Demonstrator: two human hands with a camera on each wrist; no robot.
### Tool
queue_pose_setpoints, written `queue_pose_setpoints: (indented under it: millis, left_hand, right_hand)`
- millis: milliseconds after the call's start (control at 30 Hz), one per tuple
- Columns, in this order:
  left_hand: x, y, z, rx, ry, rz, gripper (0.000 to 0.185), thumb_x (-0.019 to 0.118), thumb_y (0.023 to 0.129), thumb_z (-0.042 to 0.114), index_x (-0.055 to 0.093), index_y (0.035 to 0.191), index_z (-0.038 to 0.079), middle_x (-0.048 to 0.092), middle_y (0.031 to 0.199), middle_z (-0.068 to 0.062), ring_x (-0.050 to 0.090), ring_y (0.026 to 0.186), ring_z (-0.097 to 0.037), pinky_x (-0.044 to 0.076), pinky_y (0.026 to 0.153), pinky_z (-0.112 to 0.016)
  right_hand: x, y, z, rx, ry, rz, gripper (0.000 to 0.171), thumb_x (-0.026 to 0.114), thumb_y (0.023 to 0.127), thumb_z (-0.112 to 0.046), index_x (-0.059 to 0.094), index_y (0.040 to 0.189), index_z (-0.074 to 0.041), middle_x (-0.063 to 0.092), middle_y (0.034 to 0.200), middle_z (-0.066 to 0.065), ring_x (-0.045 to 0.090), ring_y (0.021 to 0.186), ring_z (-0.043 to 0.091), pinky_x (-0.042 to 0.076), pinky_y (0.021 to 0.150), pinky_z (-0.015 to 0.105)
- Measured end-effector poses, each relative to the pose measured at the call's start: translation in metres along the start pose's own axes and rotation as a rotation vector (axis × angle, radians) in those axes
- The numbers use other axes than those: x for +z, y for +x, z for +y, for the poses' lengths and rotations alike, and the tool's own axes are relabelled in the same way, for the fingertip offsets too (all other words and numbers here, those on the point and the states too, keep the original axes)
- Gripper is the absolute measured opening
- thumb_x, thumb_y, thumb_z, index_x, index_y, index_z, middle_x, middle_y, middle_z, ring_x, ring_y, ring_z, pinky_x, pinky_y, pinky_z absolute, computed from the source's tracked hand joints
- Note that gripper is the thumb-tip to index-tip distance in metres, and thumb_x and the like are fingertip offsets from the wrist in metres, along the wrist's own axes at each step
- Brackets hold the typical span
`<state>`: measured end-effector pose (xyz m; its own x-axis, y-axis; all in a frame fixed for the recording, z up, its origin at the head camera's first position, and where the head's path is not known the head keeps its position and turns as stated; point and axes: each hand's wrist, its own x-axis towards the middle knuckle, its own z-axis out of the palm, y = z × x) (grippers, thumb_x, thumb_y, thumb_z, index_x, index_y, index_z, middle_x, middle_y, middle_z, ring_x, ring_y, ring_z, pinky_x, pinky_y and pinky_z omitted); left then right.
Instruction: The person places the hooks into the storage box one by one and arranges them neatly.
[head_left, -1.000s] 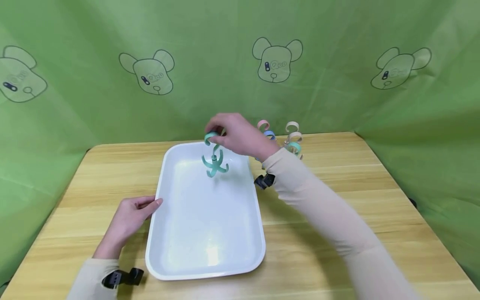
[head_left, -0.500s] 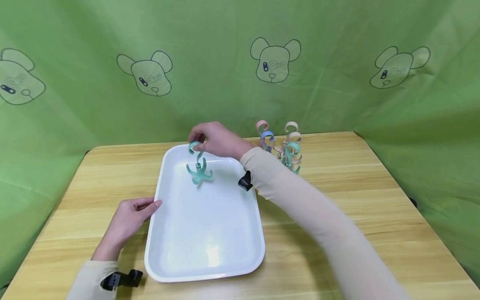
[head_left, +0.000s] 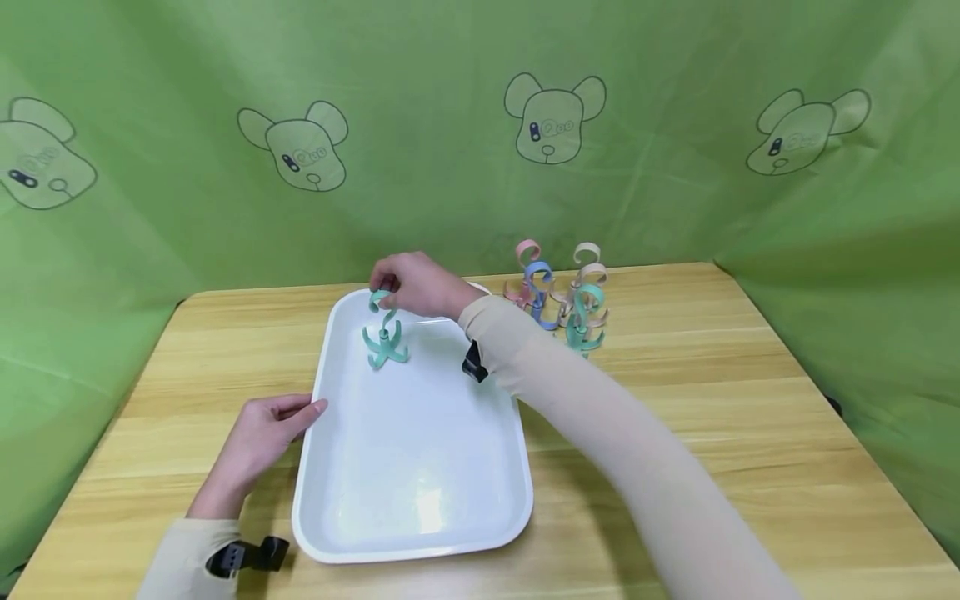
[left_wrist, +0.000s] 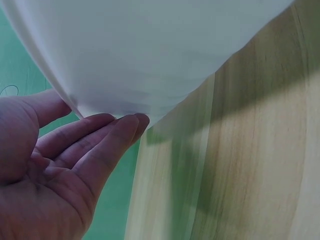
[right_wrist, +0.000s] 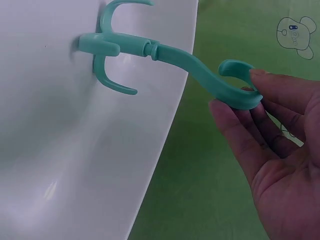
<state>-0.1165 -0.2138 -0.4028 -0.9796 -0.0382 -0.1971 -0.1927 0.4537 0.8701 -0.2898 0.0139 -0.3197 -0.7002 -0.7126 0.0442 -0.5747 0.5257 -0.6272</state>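
A teal multi-prong hanging hook (head_left: 386, 346) stands upright at the far left part of the white tray (head_left: 408, 554). My right hand (head_left: 420, 283) pinches its curled top between thumb and fingers, as the right wrist view shows. There the hook's (right_wrist: 125, 44) prongs are right at the tray's floor. At the tray's left side, my left hand (head_left: 262, 437) holds the rim, thumb on top. In the left wrist view, the fingers (left_wrist: 112, 145) reach under the tray's wall (left_wrist: 135, 60).
Right of the tray, several similar hooks stand grouped on the wooden table (head_left: 675, 400): a pink hook (head_left: 527, 250), a blue hook (head_left: 538, 292), beige ones and a teal hook (head_left: 581, 325). A green curtain (head_left: 420, 208) hangs behind and beside the table.
My right hand has carried the teal hook leftward and down onto the tray's far left part. The hooks at the right are less covered by the arm. The left hand keeps its place.
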Motion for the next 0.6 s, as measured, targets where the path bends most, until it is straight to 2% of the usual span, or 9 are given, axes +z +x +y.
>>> queue_pose_setpoints:
  millis: [167,367,600]
  left_hand:
    - [-0.0003,0.0003,0.0005,0.001,-0.004,0.002,0.052,0.065,0.096,0.037,0.063,0.124,-0.007,0.067,0.116,-0.021,0.067,0.1,-0.025,0.056,0.08,-0.03]
    - [-0.0005,0.0004,0.0003,0.004,0.002,0.001,0.053,0.065,0.096,0.038,0.063,0.124,-0.007,0.067,0.116,-0.021,0.067,0.101,-0.025,0.056,0.081,-0.031]
    - [-0.0002,0.0001,-0.0003,0.002,0.006,-0.005,0.054,0.065,0.096,0.04,0.063,0.125,-0.006,0.067,0.117,-0.021,0.066,0.101,-0.026,0.056,0.081,-0.031]
  right_hand:
    - [0.0021,0.0013,0.0008,-0.005,0.01,0.005,0.02,0.072,0.09,-0.005,0.068,0.109,-0.004,0.064,0.096,0.0,0.059,0.091,0.013,0.049,0.08,0.019]
    - [0.0025,0.001,0.0006,0.03,0.009,-0.009,0.027,0.073,0.09,-0.007,0.065,0.115,-0.003,0.062,0.101,0.002,0.057,0.094,0.015,0.048,0.081,0.019]
    - [0.0005,-0.0005,0.0039,0.016,-0.002,0.002,0.038,0.074,0.091,-0.016,0.061,0.122,0.001,0.061,0.104,0.005,0.057,0.096,0.015,0.047,0.083,0.019]
